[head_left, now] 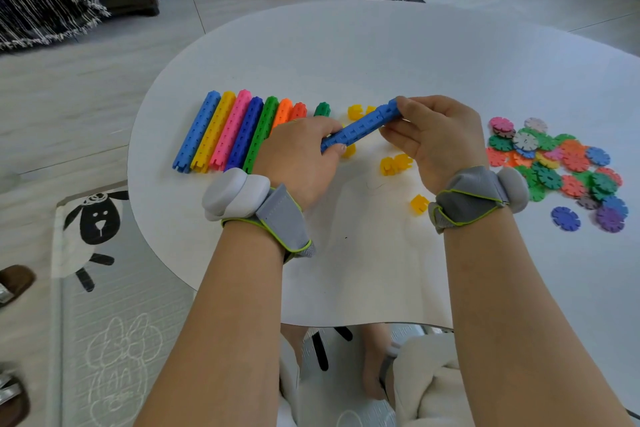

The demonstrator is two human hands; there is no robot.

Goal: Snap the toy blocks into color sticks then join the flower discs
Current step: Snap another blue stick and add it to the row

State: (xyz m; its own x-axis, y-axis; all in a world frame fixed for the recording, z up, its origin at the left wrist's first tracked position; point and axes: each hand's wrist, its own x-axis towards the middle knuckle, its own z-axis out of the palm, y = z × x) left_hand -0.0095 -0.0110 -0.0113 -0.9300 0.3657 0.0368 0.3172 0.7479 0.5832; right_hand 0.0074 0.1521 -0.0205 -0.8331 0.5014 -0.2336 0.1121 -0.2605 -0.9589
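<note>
Nearest the front edge of the white desk point(363, 281), two forearms come in, each wearing a grey fabric wristband point(277, 218) with a smooth pale pod. Just beyond, the left hand point(301, 156) wraps its fingers round the low end of a blue stick point(363, 126), and the right hand point(436, 139) pinches the high end, fingers curled over the tip. The stick hangs tilted above the desk's middle: hard glossy plastic, square cubes with little notched windows. This looks like the block stage, with a last blue cube being pressed home or the joint being checked. The next move, I'd say, calls for setting it down and starting on the yellow blocks point(394, 165), chunky and studded, scattered loose under and beside the hands. Further back, toward the left edge, the finished sticks point(225, 132) lie side by side, touching: blue, yellow, pink, dark blue, green and orange, then a short red-orange one, with a green stub point(322, 109) apart. By the right edge the flower discs point(554, 163) sit heaped, flat, notched and many-coloured, none joined that I can tell
</note>
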